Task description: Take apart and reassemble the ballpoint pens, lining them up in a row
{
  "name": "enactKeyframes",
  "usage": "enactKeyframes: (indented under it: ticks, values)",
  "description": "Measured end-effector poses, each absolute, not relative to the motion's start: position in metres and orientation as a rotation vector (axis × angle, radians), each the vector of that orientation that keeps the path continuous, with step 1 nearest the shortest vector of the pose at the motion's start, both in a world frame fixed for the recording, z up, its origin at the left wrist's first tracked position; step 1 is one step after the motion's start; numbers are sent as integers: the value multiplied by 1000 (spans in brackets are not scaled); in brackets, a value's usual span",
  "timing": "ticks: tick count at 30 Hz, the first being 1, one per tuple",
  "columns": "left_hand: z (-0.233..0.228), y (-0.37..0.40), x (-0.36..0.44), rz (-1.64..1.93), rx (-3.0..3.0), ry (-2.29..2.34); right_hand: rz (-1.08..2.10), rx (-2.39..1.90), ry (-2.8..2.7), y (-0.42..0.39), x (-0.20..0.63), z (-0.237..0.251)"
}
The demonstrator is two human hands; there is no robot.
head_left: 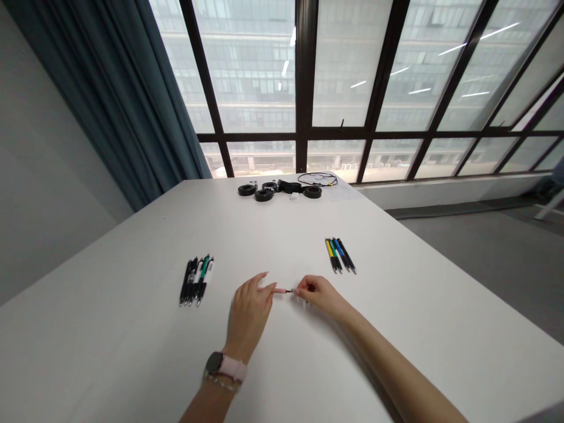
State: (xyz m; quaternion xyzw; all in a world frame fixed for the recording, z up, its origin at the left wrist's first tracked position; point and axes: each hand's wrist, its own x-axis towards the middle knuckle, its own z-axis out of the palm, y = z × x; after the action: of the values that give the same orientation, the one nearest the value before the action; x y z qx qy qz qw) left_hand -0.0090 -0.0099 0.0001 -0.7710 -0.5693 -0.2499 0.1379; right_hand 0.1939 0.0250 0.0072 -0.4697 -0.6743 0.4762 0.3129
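Observation:
A pink pen (pixel 279 291) lies level between my two hands, just above or on the white table (pixel 273 364). My left hand (pixel 249 302) is closed round its barrel, with the thumb along it. At the pen's right end, past a thin dark section, my right hand (pixel 315 291) pinches a small end piece mostly hidden by the fingertips. Whether that piece is joined to the barrel I cannot tell. To the left lies a row of several pens (pixel 196 282), black, white and green. Another row of pens (pixel 340 255), yellow, green, blue and black, lies to the right.
Several black tape-like rolls (pixel 264 194) sit at the table's far end, beside a coiled black cable (pixel 319 179) and small white bits. A blue curtain (pixel 132 88) hangs at the left, and windows (pixel 339 70) stand behind the table.

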Motion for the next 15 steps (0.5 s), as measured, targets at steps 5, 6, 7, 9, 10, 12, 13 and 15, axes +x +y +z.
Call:
enactKeyframes:
  ticks: [5,6,7,9,10,12,13,15]
  values:
    - [7,-13,-6,-650,-2183,-1732,1279,-1285,-1738,32,205,13]
    - [8,-13,-6,-639,-2174,-1745,1282,-1301,-1725,35,208,14]
    - [9,-13,-6,-632,-2163,-1757,1288,-1310,-1710,37,212,15]
    - [10,-13,-5,-634,-2136,-1772,1292,-1324,-1679,41,219,16]
    - [10,-13,-6,-641,-2121,-1775,1278,-1332,-1668,43,223,16]
    - [10,-12,-7,-648,-2098,-1774,1245,-1348,-1647,46,229,16]
    - [10,-12,-7,-648,-2091,-1772,1224,-1355,-1640,48,231,15]
    - [11,-12,-7,-640,-2092,-1764,1174,-1380,-1625,50,233,14]
